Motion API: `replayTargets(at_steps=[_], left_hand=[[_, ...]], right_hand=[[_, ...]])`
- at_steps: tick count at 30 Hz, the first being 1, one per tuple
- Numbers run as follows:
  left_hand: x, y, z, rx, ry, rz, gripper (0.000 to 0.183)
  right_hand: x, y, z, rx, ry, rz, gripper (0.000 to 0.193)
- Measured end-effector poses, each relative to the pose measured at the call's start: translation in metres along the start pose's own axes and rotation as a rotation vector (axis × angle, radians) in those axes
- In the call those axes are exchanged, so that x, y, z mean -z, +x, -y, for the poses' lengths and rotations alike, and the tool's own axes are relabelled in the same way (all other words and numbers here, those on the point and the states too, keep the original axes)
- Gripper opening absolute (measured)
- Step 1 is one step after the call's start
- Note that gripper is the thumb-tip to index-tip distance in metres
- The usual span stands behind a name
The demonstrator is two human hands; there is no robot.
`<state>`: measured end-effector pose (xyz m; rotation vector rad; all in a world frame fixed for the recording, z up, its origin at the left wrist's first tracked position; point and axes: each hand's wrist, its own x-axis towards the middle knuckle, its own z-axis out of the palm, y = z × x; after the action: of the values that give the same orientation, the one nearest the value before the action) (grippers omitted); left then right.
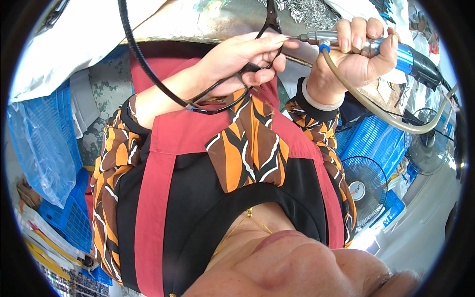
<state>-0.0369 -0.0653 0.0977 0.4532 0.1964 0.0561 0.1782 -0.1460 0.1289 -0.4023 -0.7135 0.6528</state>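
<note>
My left hand [247, 59] is closed around a thin black frame [271, 22] that looks like eyeglasses; its slim black parts run above and below the fingers. My right hand [363, 52] grips a powered screwdriver [324, 37] with a silver barrel and a blue and black body. The driver lies nearly level, its thin bit pointing left and reaching my left fingertips. Whether the bit touches the frame is hidden by the fingers. A beige hose [363, 101] with a blue collar loops below my right wrist.
A heap of small metal screws or pins [309, 14] lies on the worn bench [198, 22] beyond my hands. White cloth [59, 54] covers the far left. Blue crates [71, 213] stand at both sides; a fan [363, 190] is at right. A black cable [136, 54] arcs across my left forearm.
</note>
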Motion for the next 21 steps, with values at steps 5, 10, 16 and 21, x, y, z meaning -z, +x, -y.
replayTargets(at_steps=[5,10,16,21], left_hand=[[-0.014,0.017,-0.006,-0.067,0.253,-0.191,0.025],[-0.011,0.023,-0.053,-0.116,0.244,-0.252,0.026],[0.001,0.032,-0.081,-0.273,0.071,-0.158,0.031],[-0.006,0.008,-0.035,-0.068,0.019,-0.189,0.030]], right_hand=[[0.001,0.010,-0.001,0.025,0.001,-0.003,0.016],[-0.001,0.030,-0.027,0.164,-0.123,-0.123,0.009],[0.002,0.024,-0.054,0.119,-0.147,-0.287,0.020],[0.009,0.022,-0.058,0.135,-0.220,-0.243,0.019]])
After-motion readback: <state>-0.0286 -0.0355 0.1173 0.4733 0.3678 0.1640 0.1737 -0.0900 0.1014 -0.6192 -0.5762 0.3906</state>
